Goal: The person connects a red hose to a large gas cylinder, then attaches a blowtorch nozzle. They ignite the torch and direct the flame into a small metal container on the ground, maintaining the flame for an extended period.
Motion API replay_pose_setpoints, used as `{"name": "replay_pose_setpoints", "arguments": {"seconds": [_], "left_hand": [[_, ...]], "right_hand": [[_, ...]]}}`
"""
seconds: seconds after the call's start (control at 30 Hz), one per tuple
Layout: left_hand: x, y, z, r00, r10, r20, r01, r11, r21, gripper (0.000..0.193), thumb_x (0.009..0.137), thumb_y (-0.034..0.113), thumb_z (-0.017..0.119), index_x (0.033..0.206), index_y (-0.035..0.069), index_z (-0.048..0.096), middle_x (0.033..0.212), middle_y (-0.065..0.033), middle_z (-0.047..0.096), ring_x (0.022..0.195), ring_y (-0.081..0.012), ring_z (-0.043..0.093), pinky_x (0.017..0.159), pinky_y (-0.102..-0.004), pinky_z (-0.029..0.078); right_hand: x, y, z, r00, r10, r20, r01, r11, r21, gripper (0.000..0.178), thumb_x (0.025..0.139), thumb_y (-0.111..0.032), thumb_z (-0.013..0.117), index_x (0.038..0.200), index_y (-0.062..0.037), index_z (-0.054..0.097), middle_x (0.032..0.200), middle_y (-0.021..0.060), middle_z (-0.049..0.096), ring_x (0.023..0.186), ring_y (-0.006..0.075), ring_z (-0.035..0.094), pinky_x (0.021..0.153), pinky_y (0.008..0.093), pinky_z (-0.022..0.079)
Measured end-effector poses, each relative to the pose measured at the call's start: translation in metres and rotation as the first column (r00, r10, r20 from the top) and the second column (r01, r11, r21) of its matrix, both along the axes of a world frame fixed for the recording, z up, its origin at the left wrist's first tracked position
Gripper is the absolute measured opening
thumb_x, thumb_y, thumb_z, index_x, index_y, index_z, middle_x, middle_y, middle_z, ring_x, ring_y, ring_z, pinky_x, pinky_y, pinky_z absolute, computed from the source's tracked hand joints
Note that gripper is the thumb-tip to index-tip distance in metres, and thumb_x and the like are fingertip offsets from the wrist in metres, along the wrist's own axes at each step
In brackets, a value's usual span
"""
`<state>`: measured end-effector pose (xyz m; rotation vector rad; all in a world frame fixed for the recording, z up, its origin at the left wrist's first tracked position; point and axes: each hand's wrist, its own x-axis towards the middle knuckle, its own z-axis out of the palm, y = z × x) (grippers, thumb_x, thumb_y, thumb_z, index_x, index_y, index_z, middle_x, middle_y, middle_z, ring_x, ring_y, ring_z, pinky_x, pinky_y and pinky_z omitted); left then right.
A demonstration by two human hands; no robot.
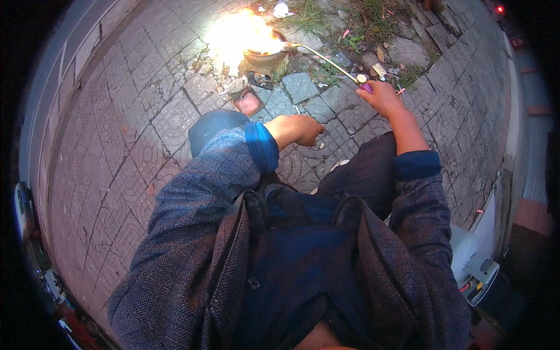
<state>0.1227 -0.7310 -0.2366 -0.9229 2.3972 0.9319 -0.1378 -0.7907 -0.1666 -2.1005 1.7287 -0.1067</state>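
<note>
Grey jacket sleeves are reaching forward. Right hand (382, 97) is gripping a long torch (324, 58), firing the blazing pot (263, 57). Left hand (300, 129) is hanging loosely curled, holding nothing.

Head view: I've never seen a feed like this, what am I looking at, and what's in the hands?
It is one wide fisheye picture from a camera worn on a person's head, looking down; no machine. Both forearms, in blue-grey sleeves, enter from below. The right hand grips a long thin metal torch whose tip reaches a small pot with bright flames on patterned paving. The left hand is curled loosely above the knee; whether it holds anything is unclear. Weeds and litter lie beyond.
</note>
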Motion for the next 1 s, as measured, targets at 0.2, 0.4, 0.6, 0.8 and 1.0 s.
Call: {"name": "replay_pose_setpoints", "arguments": {"seconds": [0.2,0.4,0.6,0.8,1.0], "left_hand": [[-0.0001,0.0003,-0.0008,1.0,0.0,-0.006,0.0,1.0,0.005,0.056,0.093,0.03,0.069,0.143,0.011,0.052,0.127,-0.0212,0.067,0.121,-0.0412,0.062,0.098,-0.0498,0.05],[-0.0006,-0.0001,0.0012,1.0,-0.009,0.008,0.009,1.0,0.013,0.058,0.092,0.031,0.069,0.144,0.012,0.052,0.128,-0.0213,0.066,0.122,-0.0408,0.062,0.099,-0.0498,0.05],[-0.0009,0.0001,-0.0005,1.0,-0.015,0.018,0.015,1.0,0.022,0.059,0.092,0.03,0.069,0.145,0.012,0.052,0.129,-0.0207,0.066,0.122,-0.0402,0.062,0.099,-0.0496,0.05],[0.0002,-0.0001,0.0014,1.0,-0.017,0.008,0.017,1.0,0.012,0.058,0.092,0.031,0.069,0.144,0.012,0.052,0.129,-0.0205,0.066,0.122,-0.0402,0.062,0.099,-0.0498,0.05],[0.0002,0.0013,0.0048,1.0,-0.022,0.011,0.022,1.0,-0.007,0.058,0.092,0.032,0.069,0.144,0.013,0.052,0.127,-0.0207,0.067,0.121,-0.0406,0.062,0.099,-0.0502,0.05]], "right_hand": [[-0.0031,-0.0006,-0.005,1.0,0.003,0.023,-0.003,1.0,-0.01,0.047,0.09,-0.044,0.071,0.107,0.0001,0.071,0.099,0.0254,0.072,0.095,0.0424,0.069,0.084,0.0487,0.053],[-0.0051,-0.0033,-0.0088,1.0,-0.009,0.005,0.009,1.0,-0.012,0.048,0.09,-0.044,0.071,0.106,0.0007,0.071,0.1,0.0257,0.072,0.096,0.0423,0.069,0.084,0.0486,0.053],[-0.0046,-0.0023,-0.0075,1.0,-0.02,0.011,0.02,1.0,0.007,0.048,0.09,-0.044,0.07,0.108,0.0006,0.07,0.101,0.0252,0.072,0.097,0.0425,0.068,0.084,0.0494,0.053],[-0.0029,-0.0013,-0.0052,0.999,-0.04,0.016,0.04,0.999,0.011,0.047,0.09,-0.043,0.071,0.11,-0.0007,0.07,0.103,0.0249,0.071,0.099,0.0423,0.068,0.086,0.049,0.052],[-0.0044,-0.0021,-0.0069,0.998,-0.055,0.006,0.055,0.998,0.006,0.046,0.09,-0.043,0.071,0.111,-0.0015,0.07,0.103,0.0237,0.072,0.099,0.0417,0.068,0.086,0.0485,0.052]]}}
